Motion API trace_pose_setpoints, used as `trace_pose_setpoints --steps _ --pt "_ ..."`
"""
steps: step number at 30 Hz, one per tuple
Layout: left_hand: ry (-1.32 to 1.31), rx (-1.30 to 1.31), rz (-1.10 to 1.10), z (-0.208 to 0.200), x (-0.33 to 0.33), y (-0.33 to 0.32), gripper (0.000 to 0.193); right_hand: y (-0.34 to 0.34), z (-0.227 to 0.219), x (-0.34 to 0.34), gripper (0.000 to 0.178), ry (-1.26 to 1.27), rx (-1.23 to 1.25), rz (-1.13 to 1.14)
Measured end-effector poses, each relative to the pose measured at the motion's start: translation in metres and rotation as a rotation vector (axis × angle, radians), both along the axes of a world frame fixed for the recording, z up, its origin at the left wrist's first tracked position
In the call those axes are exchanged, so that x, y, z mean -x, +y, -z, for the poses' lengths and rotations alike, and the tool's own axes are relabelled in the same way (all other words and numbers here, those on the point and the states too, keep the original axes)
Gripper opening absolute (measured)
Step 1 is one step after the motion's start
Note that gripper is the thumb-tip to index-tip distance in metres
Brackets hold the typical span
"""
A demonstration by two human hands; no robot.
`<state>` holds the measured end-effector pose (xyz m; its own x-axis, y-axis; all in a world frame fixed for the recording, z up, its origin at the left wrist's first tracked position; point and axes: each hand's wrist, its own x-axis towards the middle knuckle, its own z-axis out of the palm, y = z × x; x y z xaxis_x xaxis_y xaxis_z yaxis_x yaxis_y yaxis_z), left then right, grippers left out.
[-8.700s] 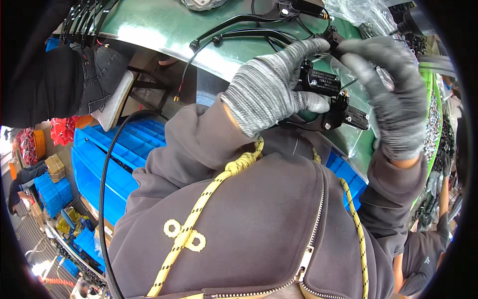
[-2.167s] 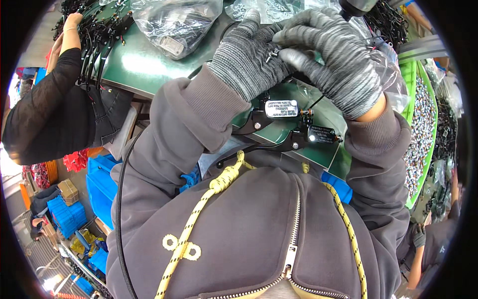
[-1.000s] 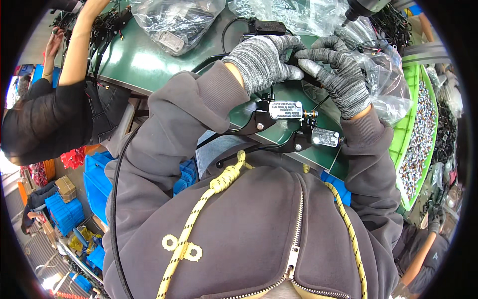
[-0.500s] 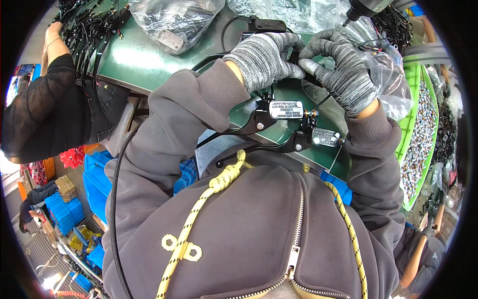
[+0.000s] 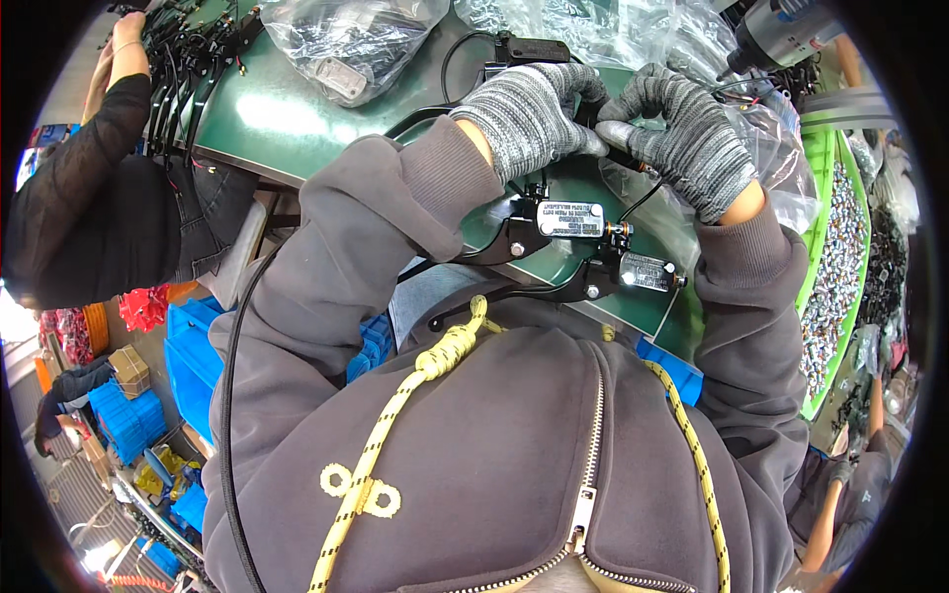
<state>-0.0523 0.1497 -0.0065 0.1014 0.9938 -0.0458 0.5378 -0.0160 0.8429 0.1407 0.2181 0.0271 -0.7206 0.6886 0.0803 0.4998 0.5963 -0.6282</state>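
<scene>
Both my hands wear grey knitted gloves and meet over the green table. My left hand (image 5: 529, 119) curls round a dark part whose shape the fingers mostly hide. Beside it, my right hand (image 5: 682, 138) pinches a small black part (image 5: 625, 160) with an orange spot, and a thin black wire runs down from it. Just below the hands lie two black brake levers with silver fluid reservoirs, the nearer-left lever (image 5: 570, 219) and the lower-right lever (image 5: 647, 271). Beyond my left hand rests another black lever unit (image 5: 534, 49) with a looped hose.
A power screwdriver (image 5: 781, 38) hangs at the upper right. Clear plastic bags (image 5: 356, 40) lie at the back. To the right stands a green tray (image 5: 813, 282) of small metal parts. A co-worker (image 5: 89, 198) handles black cables at the left; blue bins (image 5: 193, 356) stand below.
My right hand has shifted slightly right, its thumb a little farther from the left fingers. The screwdriver has swung right and lower. At the left, the co-worker's arm has moved.
</scene>
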Motion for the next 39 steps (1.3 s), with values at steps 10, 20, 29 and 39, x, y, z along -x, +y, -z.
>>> trace_pose_setpoints --steps 10,20,29,39 --pt "0.013 0.072 0.02 -0.004 0.0 0.001 0.061 -0.003 0.002 0.004 0.017 -0.077 0.098 0.108" --pt "-0.766 -0.018 0.013 -0.032 0.034 -0.012 0.034 -0.004 -0.03 -0.006 0.02 0.235 -0.023 -0.032" --pt "-1.846 0.329 -0.171 -0.013 0.026 -0.02 0.039 -0.021 -0.056 0.038 0.021 0.251 -0.069 -0.126" --pt "-0.749 -0.233 -0.019 0.011 0.03 -0.033 0.044 -0.018 -0.038 0.067 0.027 0.013 -0.374 -0.275"
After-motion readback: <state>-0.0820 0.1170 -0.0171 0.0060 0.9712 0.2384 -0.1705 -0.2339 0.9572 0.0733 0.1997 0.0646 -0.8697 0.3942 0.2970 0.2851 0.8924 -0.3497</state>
